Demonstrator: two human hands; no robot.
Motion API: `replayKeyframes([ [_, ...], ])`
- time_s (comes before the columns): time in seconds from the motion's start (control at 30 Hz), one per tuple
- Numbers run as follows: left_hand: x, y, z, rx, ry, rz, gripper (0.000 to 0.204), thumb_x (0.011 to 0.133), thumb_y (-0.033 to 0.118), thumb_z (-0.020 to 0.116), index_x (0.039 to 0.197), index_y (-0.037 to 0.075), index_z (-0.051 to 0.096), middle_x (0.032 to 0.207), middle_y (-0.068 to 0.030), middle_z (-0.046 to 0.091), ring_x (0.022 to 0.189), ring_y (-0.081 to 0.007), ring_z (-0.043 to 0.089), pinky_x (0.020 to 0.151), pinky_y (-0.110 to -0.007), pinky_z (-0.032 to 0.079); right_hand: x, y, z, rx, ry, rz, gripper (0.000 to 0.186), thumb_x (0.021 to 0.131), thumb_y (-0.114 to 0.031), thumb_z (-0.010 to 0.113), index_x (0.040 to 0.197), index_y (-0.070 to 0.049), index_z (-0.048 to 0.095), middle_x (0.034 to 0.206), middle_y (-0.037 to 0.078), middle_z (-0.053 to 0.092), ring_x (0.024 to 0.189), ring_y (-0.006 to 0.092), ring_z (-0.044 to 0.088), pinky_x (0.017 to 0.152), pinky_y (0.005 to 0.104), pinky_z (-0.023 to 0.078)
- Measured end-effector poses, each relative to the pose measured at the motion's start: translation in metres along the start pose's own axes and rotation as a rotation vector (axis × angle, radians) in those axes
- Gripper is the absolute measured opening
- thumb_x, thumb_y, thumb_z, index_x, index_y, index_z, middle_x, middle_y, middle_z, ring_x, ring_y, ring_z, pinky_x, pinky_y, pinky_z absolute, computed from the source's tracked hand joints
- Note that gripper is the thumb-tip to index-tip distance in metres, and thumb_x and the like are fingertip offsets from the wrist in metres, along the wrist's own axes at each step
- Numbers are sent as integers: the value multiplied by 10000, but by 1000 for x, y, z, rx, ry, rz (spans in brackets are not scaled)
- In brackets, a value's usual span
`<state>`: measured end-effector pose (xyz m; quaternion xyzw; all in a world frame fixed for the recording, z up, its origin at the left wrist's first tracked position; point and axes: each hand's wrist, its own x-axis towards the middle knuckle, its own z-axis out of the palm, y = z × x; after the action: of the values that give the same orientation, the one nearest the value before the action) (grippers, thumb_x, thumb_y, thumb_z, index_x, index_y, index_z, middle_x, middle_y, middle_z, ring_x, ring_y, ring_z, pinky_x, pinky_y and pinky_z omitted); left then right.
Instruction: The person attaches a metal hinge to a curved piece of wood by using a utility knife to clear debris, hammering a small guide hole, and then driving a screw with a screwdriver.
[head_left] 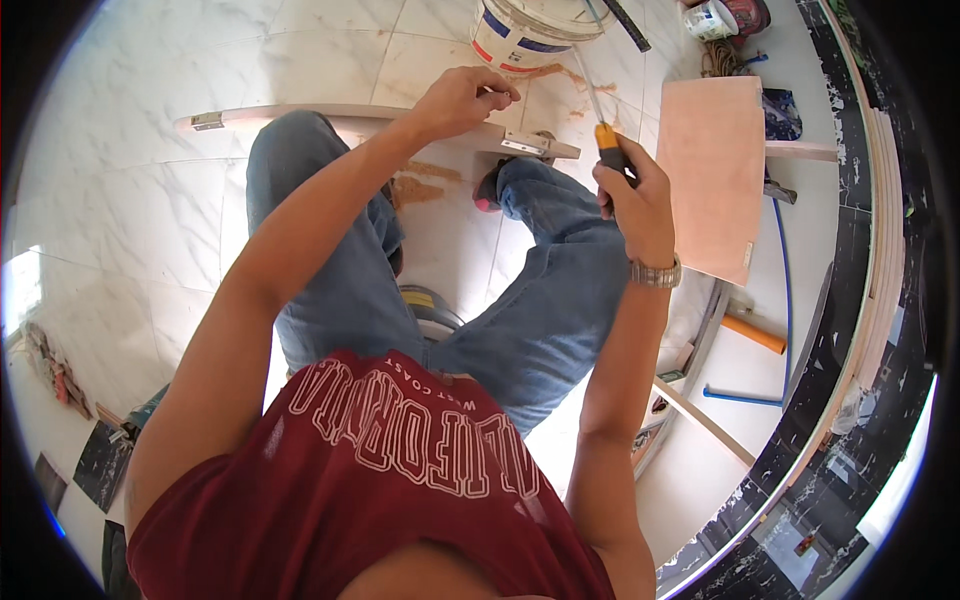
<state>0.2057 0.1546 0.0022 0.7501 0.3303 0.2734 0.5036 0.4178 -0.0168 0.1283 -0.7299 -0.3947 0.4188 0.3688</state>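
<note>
My right hand (638, 195) is wrapped round the yellow and black handle of a screwdriver (604, 135). Its thin shaft points up and away, toward the white bucket (510, 45). My left hand (465, 102) hovers over a long pale wooden strip (345, 118), its fingers curled into a pinch; anything between the fingertips is too small or hidden to tell. The strip lies across in front of my knees. One metal hinge (208, 121) sits at its left end and another hinge (525, 141) near its right end.
A flat wooden board (710, 170) lies to the right of my right hand. Beyond it are a blue rod (783, 290), an orange tube (753, 335) and stacked long strips (885, 215). Sawdust (425, 188) spots the marbled tiles. A small white tub (710, 20) stands at the far right.
</note>
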Motion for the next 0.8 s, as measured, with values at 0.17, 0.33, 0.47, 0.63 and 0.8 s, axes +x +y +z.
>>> replayKeyframes([
  [0.17,6,5,-3,-63,-224,-74,208,980,151,641,1076,-15,720,991,-83,769,951,-156,716,867,-314,551,15,25,21,-443,74,-223,308,819,-171,754,1067,6,709,919,163,704,775,318,670,755,393,530],
  [0.33,10,0,-1,-114,-287,-60,182,996,152,606,1039,-13,671,984,-96,766,936,-177,722,855,-318,551,56,64,55,-483,102,-365,372,789,-262,829,1037,-3,730,1018,190,713,866,384,686,784,430,540],
  [0.47,10,-5,1,-59,-296,-51,194,1022,156,557,1082,-17,622,1017,-120,763,968,-195,730,877,-319,563,68,75,70,-364,35,-285,351,792,-265,833,1039,-30,746,1011,185,714,881,385,688,799,436,543],
  [0.63,9,-3,-3,-65,-295,-99,220,1023,165,547,1073,-26,643,1007,-121,771,937,-203,740,850,-332,574,69,77,80,-329,52,-244,303,793,-228,833,1034,-61,757,986,161,726,872,376,685,792,431,545],
  [0.8,10,-1,-2,-21,-288,-73,253,1010,169,549,1062,-50,665,993,-128,778,923,-210,746,840,-337,575,68,75,82,-318,52,-215,266,787,-196,832,1006,-65,758,955,143,731,845,361,688,770,417,546],
])
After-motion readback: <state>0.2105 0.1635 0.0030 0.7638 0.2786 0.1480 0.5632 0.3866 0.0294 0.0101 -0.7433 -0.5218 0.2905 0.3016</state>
